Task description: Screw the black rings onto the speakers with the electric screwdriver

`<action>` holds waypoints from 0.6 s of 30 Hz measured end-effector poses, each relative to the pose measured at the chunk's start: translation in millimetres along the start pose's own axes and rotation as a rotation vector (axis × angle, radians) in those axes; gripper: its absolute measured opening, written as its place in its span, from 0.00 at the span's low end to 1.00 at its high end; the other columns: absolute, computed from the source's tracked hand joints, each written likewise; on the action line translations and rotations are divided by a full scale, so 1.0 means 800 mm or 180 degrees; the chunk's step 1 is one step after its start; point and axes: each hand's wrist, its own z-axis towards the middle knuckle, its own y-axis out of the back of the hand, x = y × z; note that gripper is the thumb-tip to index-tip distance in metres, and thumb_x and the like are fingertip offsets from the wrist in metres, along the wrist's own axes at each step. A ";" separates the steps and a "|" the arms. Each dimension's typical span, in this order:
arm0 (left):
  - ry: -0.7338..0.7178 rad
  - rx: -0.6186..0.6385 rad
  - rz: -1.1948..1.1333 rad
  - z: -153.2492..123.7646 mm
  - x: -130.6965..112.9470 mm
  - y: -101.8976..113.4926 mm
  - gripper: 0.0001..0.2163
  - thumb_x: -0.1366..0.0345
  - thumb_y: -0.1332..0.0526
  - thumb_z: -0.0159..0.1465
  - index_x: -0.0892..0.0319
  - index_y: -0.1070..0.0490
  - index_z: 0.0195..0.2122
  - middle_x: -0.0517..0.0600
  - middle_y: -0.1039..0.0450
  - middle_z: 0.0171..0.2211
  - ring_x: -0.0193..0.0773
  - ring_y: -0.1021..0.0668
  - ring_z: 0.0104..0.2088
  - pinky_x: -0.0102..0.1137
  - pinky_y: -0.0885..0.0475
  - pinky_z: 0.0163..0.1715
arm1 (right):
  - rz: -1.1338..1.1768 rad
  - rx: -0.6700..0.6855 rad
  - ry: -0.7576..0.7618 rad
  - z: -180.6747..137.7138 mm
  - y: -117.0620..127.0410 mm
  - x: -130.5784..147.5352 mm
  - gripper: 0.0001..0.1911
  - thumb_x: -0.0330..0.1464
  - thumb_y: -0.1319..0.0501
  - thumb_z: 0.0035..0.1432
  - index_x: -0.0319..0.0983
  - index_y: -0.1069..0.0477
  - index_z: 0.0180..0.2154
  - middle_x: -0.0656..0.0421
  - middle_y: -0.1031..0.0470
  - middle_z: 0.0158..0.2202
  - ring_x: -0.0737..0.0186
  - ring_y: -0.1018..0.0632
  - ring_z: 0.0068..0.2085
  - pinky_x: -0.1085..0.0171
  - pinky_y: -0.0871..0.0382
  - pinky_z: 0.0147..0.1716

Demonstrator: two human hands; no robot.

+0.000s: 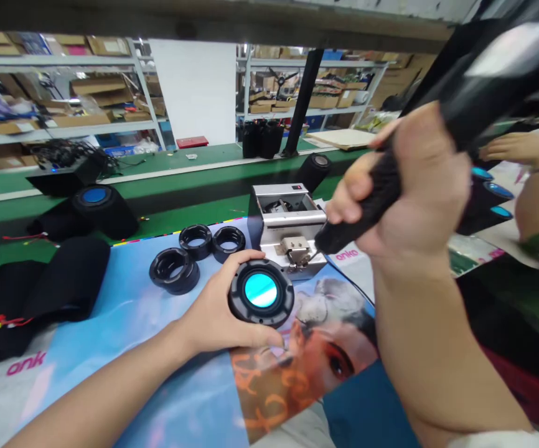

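My left hand (218, 305) is wrapped round a black cylindrical housing with a shiny blue lens (261, 290) facing up. In my right hand (419, 180), raised on the right, is a black electric screwdriver (379, 193). Its tip points down and left, close to the front outlet of a silver screw feeder (288, 218). Whether the tip touches the outlet or carries a screw is too small to tell. Three black rings (175, 270) lie left of the feeder on a printed poster sheet (124, 311).
Black cylinders with blue lenses (94, 198) and black sleeves (64, 280) with wires lie on the left. A dark post (304, 102) rises behind the feeder. At the right edge, another person's hand (507, 149) is near more lensed cylinders. Shelves with boxes stand behind.
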 end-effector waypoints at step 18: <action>-0.0221 0.0020 -0.0071 0.002 0.012 0.005 0.55 0.55 0.11 0.28 0.52 0.30 0.60 0.54 0.18 0.53 0.60 0.16 0.54 0.48 0.22 0.59 | -0.0067 0.0143 -0.0285 -0.029 -0.001 0.022 0.25 0.47 0.18 0.48 0.41 0.27 0.33 0.67 0.33 0.17 0.65 0.36 0.13 0.62 0.43 0.10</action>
